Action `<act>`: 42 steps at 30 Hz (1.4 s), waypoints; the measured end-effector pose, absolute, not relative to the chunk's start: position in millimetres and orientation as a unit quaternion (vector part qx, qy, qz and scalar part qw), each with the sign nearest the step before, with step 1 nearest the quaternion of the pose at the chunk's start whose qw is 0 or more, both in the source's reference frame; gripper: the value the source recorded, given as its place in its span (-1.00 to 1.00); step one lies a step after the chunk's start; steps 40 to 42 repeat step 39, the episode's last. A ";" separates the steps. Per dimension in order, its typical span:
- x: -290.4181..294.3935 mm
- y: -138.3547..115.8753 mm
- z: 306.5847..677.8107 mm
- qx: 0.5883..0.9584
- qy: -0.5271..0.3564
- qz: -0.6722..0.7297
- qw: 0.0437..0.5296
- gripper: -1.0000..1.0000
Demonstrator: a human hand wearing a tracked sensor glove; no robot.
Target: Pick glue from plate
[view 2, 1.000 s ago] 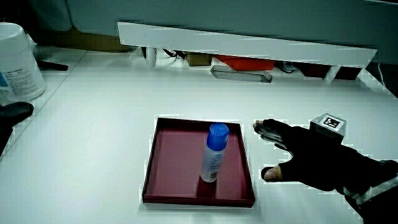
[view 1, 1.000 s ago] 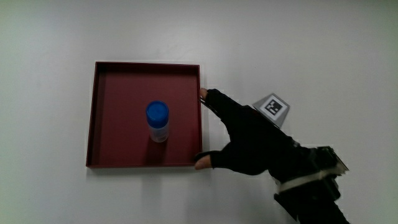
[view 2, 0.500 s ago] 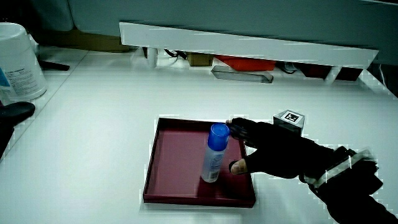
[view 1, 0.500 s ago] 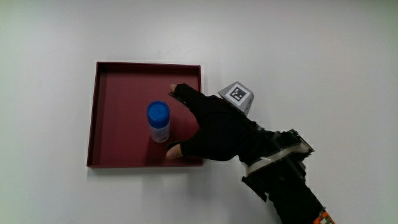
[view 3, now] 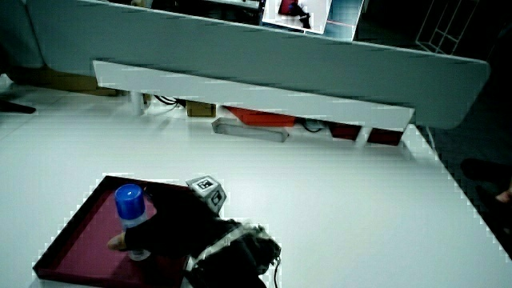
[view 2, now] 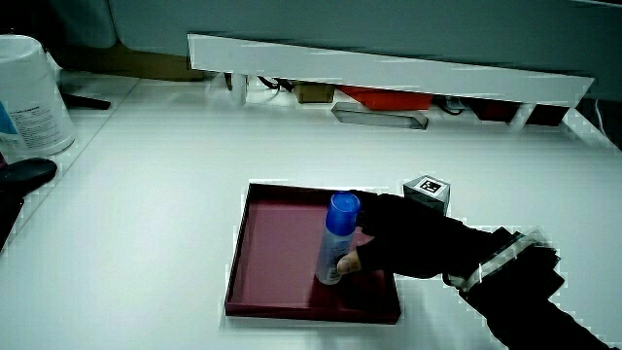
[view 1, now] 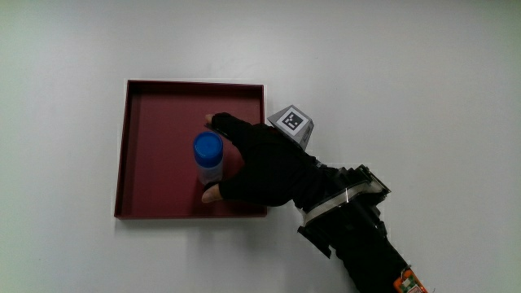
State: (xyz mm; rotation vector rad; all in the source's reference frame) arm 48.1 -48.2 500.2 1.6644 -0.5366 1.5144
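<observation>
The glue bottle [view 1: 208, 159], white with a blue cap, stands upright near the middle of a dark red square plate [view 1: 155, 110]; it shows in both side views [view 2: 335, 243] [view 3: 132, 218]. The gloved hand [view 1: 252, 163] reaches in over the plate's rim and lies against the bottle. Its fingers are spread wide, the thumb tip [view 1: 211, 195] nearer to the person than the bottle and a fingertip [view 1: 215, 121] farther from the person. In a side view the thumb [view 2: 346, 262] seems to touch the bottle's lower part. The bottle rests on the plate.
A white tub [view 2: 29, 92] and a dark object [view 2: 24, 175] stand at the table's edge in a side view. A low white partition [view 2: 389, 68] with cables and boxes under it closes off the table. A patterned cube [view 1: 292, 124] sits on the hand's back.
The hand has slid from beside the plate's rim in over the plate and up to the bottle, fingers still spread. The bottle has not moved.
</observation>
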 end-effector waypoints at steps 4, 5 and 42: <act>48.3 -48.2 500.3 0.667 -0.210 0.605 0.381 0.40; 48.1 -48.3 500.8 0.673 -0.210 0.600 0.379 0.45; 111.2 -56.2 449.1 0.666 -0.191 0.661 0.288 1.00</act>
